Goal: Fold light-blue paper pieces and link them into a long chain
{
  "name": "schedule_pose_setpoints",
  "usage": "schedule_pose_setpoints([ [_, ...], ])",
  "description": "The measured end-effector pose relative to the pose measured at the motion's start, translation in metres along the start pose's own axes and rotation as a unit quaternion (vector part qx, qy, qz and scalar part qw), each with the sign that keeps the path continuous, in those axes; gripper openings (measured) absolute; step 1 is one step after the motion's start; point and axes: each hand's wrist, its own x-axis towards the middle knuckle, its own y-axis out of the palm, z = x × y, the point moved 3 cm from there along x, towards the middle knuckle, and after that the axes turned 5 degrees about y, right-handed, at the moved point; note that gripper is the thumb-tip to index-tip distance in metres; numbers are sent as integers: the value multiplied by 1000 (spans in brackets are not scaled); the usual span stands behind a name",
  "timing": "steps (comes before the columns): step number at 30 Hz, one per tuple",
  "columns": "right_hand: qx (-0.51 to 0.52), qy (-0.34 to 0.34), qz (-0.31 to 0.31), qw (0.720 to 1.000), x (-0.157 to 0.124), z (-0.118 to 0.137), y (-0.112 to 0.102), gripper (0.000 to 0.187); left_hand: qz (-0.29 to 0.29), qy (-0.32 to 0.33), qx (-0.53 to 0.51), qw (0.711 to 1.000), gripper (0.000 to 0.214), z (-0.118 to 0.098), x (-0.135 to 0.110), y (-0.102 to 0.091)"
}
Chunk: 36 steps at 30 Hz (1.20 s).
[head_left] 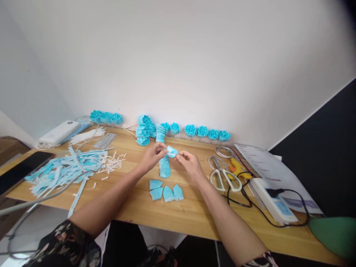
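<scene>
L grip (153, 157) and R grip (191, 165) both pinch one small blue pc (172, 151) btwn fingertips, held just over mid-bench (194, 218); a pale strip shows across it. I'd call this pc half-worked; can't tell if the strip is a fold or stuck on.

Done, by the look of it: blue flowers (202, 131) lined up along the back edge, three toward the back L corner, four R of centre, w/ a clump L of centre, count unclear, plus a couple behind the row. That overlapped row (165, 170) of blue pcs runs from near the back edge toward the front, partly hidden by my L grip & the pc; looks prepped but not made up.

Left, I'd judge: four loose blue pcs (156, 194) w/ pointed ends, lying apart from the row, nearer the front edge, no strip visible on them. Cutting seems well along: scrap heap (63, 168) toward L edge, scissors (234, 182) idle on R, glue gun (237, 167) beside, also unheld.
</scene>
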Motion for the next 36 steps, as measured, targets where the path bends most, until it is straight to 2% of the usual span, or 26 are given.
schedule_pose_setpoints([
  [2,-17,-9,-39,999,-1,1,-1,19,-60,29,52,996,21,-5,-5,1],
  [3,-25,-14,-54,998,-2,2,-1,18,-67,40,85,993,21,-7,-8,4],
  [7,-51,-33,-78,995,-6,8,2,17,-25,72,181,981,19,-5,-18,17],
  [9,-59,-40,-81,994,-8,9,4,17,-26,78,202,976,18,-2,-20,20],
  [23,-99,-82,-73,989,-10,2,9,14,-15,49,240,969,19,3,-18,16],
  [36,-139,-114,-72,981,-10,0,10,12,-18,58,236,970,20,3,-18,17],
])
